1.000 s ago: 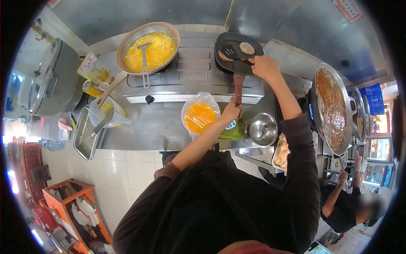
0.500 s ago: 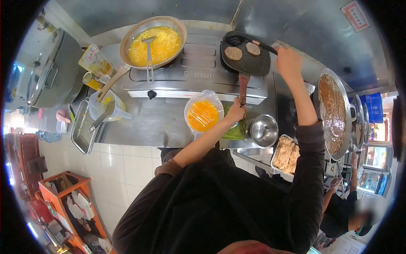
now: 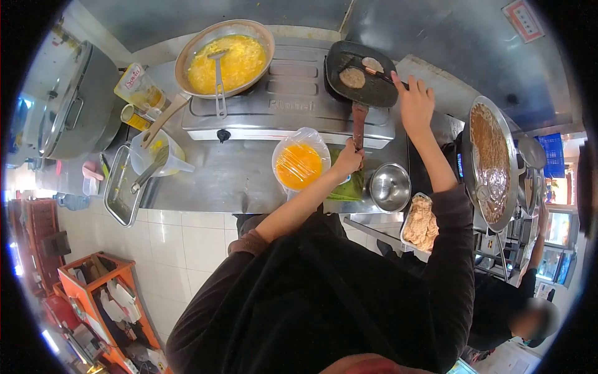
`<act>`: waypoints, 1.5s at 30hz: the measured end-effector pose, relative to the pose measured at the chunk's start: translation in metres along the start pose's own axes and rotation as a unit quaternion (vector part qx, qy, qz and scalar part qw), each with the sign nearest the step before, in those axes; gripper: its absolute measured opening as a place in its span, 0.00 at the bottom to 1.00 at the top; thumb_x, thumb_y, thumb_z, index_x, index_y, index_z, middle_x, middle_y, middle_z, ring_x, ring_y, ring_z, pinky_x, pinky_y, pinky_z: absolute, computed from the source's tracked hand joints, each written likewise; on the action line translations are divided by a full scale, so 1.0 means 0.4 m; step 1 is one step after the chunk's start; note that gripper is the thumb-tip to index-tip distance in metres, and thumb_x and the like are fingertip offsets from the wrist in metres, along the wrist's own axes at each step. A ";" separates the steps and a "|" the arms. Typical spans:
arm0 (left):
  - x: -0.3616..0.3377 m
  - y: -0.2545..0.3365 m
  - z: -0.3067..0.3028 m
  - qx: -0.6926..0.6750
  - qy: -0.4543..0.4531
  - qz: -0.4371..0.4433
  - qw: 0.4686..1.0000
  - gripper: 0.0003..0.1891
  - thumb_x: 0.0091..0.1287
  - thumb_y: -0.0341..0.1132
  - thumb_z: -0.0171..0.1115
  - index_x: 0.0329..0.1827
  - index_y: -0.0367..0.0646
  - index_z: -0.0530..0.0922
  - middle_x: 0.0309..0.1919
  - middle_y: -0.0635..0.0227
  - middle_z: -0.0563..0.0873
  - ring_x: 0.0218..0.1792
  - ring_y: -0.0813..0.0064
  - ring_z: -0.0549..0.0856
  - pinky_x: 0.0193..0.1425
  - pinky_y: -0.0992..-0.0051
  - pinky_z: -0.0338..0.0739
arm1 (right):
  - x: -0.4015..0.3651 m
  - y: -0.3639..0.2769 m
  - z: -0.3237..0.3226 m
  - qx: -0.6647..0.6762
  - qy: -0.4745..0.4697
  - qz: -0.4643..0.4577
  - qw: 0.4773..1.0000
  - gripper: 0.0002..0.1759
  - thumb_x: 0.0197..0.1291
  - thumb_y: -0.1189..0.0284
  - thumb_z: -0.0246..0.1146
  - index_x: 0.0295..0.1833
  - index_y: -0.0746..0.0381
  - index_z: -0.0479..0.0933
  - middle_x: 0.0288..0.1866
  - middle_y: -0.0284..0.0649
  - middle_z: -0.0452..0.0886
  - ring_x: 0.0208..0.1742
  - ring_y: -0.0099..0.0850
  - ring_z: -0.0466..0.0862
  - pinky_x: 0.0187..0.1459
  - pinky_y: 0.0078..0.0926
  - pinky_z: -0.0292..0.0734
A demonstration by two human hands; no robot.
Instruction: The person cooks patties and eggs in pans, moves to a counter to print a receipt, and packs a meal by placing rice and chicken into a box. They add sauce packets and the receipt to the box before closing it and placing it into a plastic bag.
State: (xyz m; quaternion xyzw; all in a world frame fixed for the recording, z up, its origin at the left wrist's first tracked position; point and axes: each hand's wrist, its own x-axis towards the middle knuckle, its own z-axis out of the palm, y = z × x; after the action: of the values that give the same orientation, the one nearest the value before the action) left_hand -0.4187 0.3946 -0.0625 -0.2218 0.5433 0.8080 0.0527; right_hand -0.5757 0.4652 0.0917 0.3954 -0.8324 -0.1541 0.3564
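Observation:
A square black frying pan [image 3: 380,95] stands at the right of the gas stove, tilted slightly in view. Two browned patties [image 3: 352,78] lie in it. My left hand [image 3: 347,160] is closed round the pan's brown handle [image 3: 359,128]. My right hand [image 3: 416,106] is over the pan's right edge, its fingers on the dark handle of a spatula [image 3: 385,77]. The spatula's blade is hard to make out against the black pan, close to the patties. Below my left forearm's side stands a bowl of beaten egg [image 3: 299,167] covered in plastic film.
A round pan of egg [image 3: 261,57] with a slotted turner [image 3: 218,87] sits on the stove [image 3: 293,115]. A steel bowl [image 3: 390,187], a tray of meat mixture [image 3: 422,225] and a large pot [image 3: 489,165] are rightward. A co-worker [image 3: 504,308] stands at far right.
My right hand has moved slightly down and its fingers have loosened on the spatula. The spatula has shifted right, towards the patties. My left hand keeps its hold. The co-worker has shifted.

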 end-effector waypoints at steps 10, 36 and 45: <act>0.011 -0.017 -0.002 -0.019 0.001 0.005 1.000 0.14 0.70 0.31 0.53 0.51 0.40 0.59 0.30 0.63 0.77 0.22 0.75 0.78 0.24 0.74 0.73 | -0.055 0.115 -0.070 0.281 -0.241 0.251 0.894 0.22 0.62 0.59 0.59 0.60 0.54 0.77 0.49 0.48 0.83 0.49 0.51 0.82 0.51 0.45 0.76; 0.006 -0.017 0.001 0.018 0.016 0.023 0.999 0.15 0.70 0.29 0.52 0.54 0.38 0.59 0.32 0.62 0.79 0.27 0.74 0.80 0.28 0.73 0.76 | 0.076 0.037 -0.051 0.167 -0.397 -0.032 0.902 0.16 0.50 0.66 0.71 0.42 0.64 0.80 0.44 0.47 0.84 0.49 0.46 0.84 0.47 0.43 0.80; 0.003 -0.013 0.002 0.028 0.022 0.016 0.999 0.11 0.71 0.30 0.52 0.52 0.41 0.61 0.32 0.66 0.76 0.23 0.77 0.77 0.25 0.76 0.74 | 0.090 0.040 -0.045 0.150 -0.399 -0.066 0.902 0.16 0.44 0.74 0.73 0.41 0.64 0.79 0.43 0.46 0.84 0.48 0.45 0.85 0.46 0.42 0.81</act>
State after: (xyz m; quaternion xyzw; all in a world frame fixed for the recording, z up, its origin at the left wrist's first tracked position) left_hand -0.4186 0.3972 -0.0671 -0.2290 0.5703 0.7881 0.0336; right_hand -0.5872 0.4484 0.1299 0.4034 -0.8903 -0.1956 -0.0796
